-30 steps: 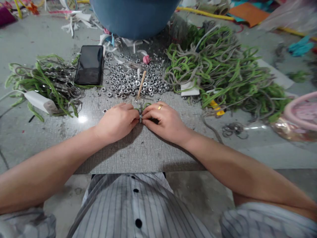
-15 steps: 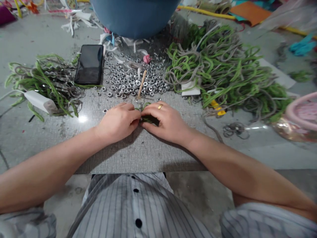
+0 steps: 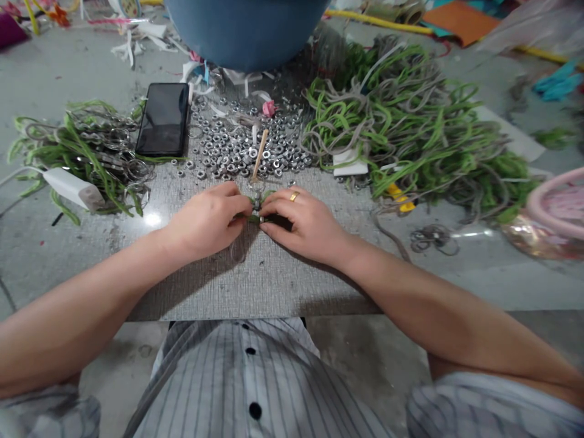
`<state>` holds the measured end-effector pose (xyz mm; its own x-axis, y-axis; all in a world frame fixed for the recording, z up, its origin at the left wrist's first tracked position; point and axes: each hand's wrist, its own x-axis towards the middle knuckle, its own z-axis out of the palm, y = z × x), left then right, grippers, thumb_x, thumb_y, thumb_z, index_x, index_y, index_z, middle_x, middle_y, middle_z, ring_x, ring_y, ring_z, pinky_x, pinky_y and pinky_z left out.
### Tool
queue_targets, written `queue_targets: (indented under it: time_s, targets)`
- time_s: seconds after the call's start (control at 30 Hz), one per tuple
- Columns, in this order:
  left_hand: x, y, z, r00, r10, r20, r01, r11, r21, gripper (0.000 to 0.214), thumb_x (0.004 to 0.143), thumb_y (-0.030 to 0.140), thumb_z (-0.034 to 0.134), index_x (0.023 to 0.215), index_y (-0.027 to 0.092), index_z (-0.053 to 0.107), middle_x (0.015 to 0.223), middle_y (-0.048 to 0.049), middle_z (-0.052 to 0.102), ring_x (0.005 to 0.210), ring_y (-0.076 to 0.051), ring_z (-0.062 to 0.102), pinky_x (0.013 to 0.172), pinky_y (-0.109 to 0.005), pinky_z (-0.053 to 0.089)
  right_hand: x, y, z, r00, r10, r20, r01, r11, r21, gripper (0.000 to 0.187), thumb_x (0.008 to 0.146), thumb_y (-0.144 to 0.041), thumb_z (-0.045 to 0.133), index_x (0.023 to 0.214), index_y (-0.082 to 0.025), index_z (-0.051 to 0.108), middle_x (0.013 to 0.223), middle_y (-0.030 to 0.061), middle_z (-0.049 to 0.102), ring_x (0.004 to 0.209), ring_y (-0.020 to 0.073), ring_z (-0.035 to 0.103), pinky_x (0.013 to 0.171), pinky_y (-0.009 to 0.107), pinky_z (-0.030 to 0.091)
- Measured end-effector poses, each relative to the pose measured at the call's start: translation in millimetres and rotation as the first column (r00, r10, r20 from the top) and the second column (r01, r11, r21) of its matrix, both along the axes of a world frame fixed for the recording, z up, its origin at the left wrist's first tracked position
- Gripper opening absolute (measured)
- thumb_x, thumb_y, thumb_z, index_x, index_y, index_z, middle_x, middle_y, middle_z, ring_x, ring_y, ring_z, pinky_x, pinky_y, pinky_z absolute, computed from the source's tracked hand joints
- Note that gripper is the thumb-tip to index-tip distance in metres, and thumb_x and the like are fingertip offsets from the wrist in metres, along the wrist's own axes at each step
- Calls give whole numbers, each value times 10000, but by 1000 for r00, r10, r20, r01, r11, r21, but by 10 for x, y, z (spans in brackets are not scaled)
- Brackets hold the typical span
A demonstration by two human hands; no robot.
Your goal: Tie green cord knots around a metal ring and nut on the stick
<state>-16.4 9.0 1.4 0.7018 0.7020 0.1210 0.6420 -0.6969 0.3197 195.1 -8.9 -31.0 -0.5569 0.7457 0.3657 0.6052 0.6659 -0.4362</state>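
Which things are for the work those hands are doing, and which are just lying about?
Seem part of the work:
green cord at the fingers
metal nuts
pile of green-and-grey cords

Probably just lying about:
phone
white plug
pink scrap
orange sheet

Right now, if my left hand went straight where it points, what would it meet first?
Your left hand would probably meet the green cord first, with your right hand just beyond; it may already touch the cord.

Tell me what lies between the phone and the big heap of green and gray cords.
In the head view, small metal nuts with a wooden stick and a pink scrap lie between the phone and the heap.
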Motion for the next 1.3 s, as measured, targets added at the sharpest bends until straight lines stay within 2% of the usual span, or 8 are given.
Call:
queue_targets:
  time_s: [0.23, 0.37, 0.47, 0.57, 0.77, 1.03, 1.13, 1.3]
  targets:
    - [37, -34, 59, 998, 8, -70, -11, 999, -39, 204, 863, 253, 523, 948, 124, 656, 878, -98, 647, 830, -223, 634, 743, -347, 530, 88, 10, 101, 999, 15, -46, -15, 1000, 12, 140, 865, -230, 561, 981, -185, 625, 1079, 111, 681, 1033, 243, 626, 887, 386, 492]
    - [43, -21, -18, 997, 27, -79, -26, 999, 19, 168, 876, 251, 543, 927, 162, 677, 865, -69, 652, 835, -204, 637, 710, -303, 517, 201, 50, 173, 993, -5, 121, 7, 1000, -15, 106, 854, -275, 611, 912, -188, 631, 985, 96, 671, 945, 245, 625, 815, 372, 484]
    - [44, -2, -54, 995, 44, -89, -44, 999, 0, 166, 886, 219, 533, 893, 170, 692, 850, -58, 652, 833, -198, 641, 693, -288, 507, 248, 74, 203, 964, 34, 264, -12, 996, -85, 107, 874, -295, 604, 863, -193, 632, 938, 83, 652, 905, 239, 606, 771, 357, 460]
    - [27, 17, -45, 997, 47, -54, -49, 998, -38, 181, 886, 207, 526, 857, 167, 700, 845, -54, 656, 801, -185, 639, 684, -280, 496, 251, 83, 229, 946, 79, 314, -42, 991, -123, 134, 909, -254, 541, 828, -188, 624, 887, 68, 630, 862, 216, 585, 753, 336, 430]
    - [-43, 71, 44, 999, 31, 9, -30, 994, -108, 187, 858, 203, 538, 801, 159, 710, 814, -47, 654, 712, -141, 619, 652, -244, 463, 237, 80, 282, 941, 110, 321, -51, 981, -185, 179, 915, -231, 468, 807, -171, 598, 861, 76, 607, 819, 202, 565, 747, 321, 403]
    - [-59, 105, 99, 993, 66, -98, -83, 979, -185, 164, 834, 192, 557, 808, 167, 717, 803, -41, 666, 718, -148, 613, 658, -250, 448, 222, 57, 301, 937, 50, 346, 14, 983, -181, 155, 898, -220, 467, 826, -165, 592, 827, 73, 636, 721, 185, 590, 675, 299, 398]
    - [-49, 93, 93, 987, 71, -141, -96, 979, -182, 171, 837, 184, 546, 843, 171, 716, 825, -49, 679, 755, -165, 621, 670, -260, 452, 232, 50, 265, 958, 2, 287, 37, 991, -128, 155, 895, -198, 464, 901, -172, 616, 814, 64, 679, 721, 186, 619, 659, 288, 408]
    - [-33, 88, 81, 987, 60, -149, -84, 983, -161, 175, 840, 193, 538, 851, 174, 711, 816, -48, 677, 747, -165, 621, 666, -260, 454, 170, 7, 181, 988, 15, 151, -5, 997, -72, 276, 937, -203, 420, 1106, -177, 637, 1003, 82, 743, 862, 202, 685, 740, 299, 464]
